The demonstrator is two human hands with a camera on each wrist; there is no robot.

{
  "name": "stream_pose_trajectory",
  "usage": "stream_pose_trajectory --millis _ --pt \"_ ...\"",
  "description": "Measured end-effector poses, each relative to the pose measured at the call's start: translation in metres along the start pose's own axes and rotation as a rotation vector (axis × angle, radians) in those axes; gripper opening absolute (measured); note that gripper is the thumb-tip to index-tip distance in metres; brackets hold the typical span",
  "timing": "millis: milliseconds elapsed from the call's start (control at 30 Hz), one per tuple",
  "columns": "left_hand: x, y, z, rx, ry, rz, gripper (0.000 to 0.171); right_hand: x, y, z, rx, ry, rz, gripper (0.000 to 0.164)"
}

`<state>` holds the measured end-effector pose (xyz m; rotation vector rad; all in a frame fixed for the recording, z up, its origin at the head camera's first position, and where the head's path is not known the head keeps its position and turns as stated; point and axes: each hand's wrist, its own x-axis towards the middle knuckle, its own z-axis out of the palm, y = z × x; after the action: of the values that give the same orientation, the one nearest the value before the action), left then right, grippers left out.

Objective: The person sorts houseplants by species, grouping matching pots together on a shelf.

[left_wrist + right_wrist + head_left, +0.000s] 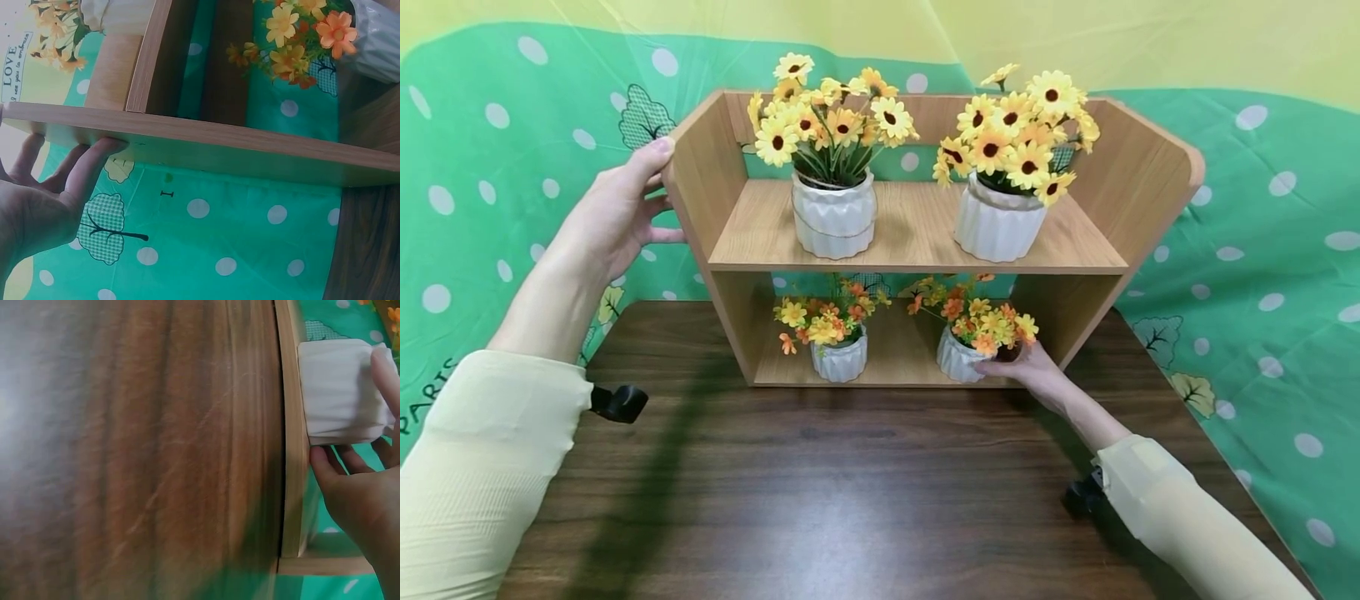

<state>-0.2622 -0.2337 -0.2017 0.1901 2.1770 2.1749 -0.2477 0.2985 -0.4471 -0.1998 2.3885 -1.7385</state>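
A two-tier wooden shelf stands on the table. My left hand touches its left side panel, fingers spread against the outer face and thumb at the front edge. On the lower tier at right, my right hand grips a white flower pot of orange and yellow flowers. In the right wrist view the thumb lies over the white pot and the fingers come round its side. Another such pot sits left of it on the same tier.
Two larger white pots, one at left and one at right, hold yellow daisies on the upper tier. The dark wooden table extends in front of the shelf. A green and yellow dotted cloth hangs behind.
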Motion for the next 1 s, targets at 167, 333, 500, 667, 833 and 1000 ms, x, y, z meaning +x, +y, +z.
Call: stream_pose_trajectory --millis 167,333,500,667,833,1000 --pt "-0.004 -0.003 -0.006 -0.006 -0.003 0.005 0.057 -0.007 0.004 0.0 -0.11 -0.021 -0.019 0.085" --pt "-0.009 -0.005 -0.013 -0.001 -0.006 0.023 0.056 -0.014 0.001 -0.002 -0.181 -0.03 -0.039 0.092" --pt "-0.014 -0.013 -0.018 -0.008 -0.036 0.034 0.056 -0.021 -0.005 -0.007 -0.218 -0.023 -0.087 0.092" --pt "-0.029 -0.028 -0.015 0.22 -0.004 0.068 0.059 -0.03 -0.014 -0.015 -0.317 -0.002 -0.136 0.098" --pt "-0.051 -0.044 -0.012 0.593 0.044 0.035 0.066 -0.039 -0.025 -0.018 -0.46 0.042 -0.176 0.101" --pt "-0.074 -0.069 -0.008 0.84 0.046 0.01 0.069 -0.046 -0.035 -0.016 -0.589 0.078 -0.251 0.1"
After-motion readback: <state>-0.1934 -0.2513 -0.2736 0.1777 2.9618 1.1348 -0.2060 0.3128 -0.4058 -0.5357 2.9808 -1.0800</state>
